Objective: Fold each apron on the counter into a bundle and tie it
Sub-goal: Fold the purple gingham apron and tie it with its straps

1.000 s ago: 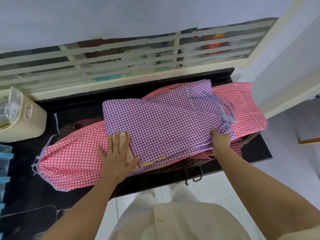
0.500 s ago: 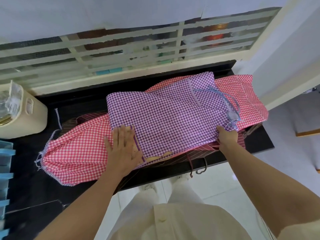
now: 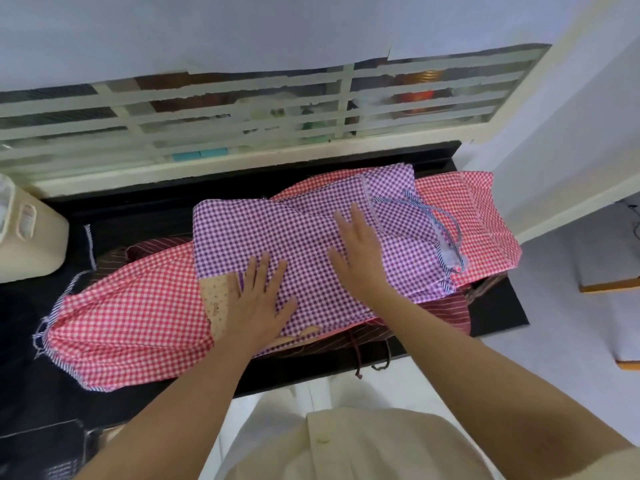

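A purple checked apron [image 3: 311, 237] lies folded on top of a red checked apron [image 3: 131, 317] on the black counter [image 3: 498, 313]. Under both shows a dark red striped apron [image 3: 443, 313], its ties hanging over the front edge. My left hand [image 3: 258, 299] presses flat on the purple apron's near left corner, beside a beige patterned patch [image 3: 216, 299]. My right hand [image 3: 360, 254] lies flat on the middle of the purple apron, fingers straight. The purple apron's blue striped ties [image 3: 446, 237] lie loose at its right end.
A cream plastic container [image 3: 31, 244] stands at the counter's left back. A barred window runs behind the counter. A white wall closes the right side. White floor lies below the counter's front edge.
My right hand let go of the purple apron's near right edge and moved left onto its middle, now flat. My left hand slid slightly right onto the purple cloth.
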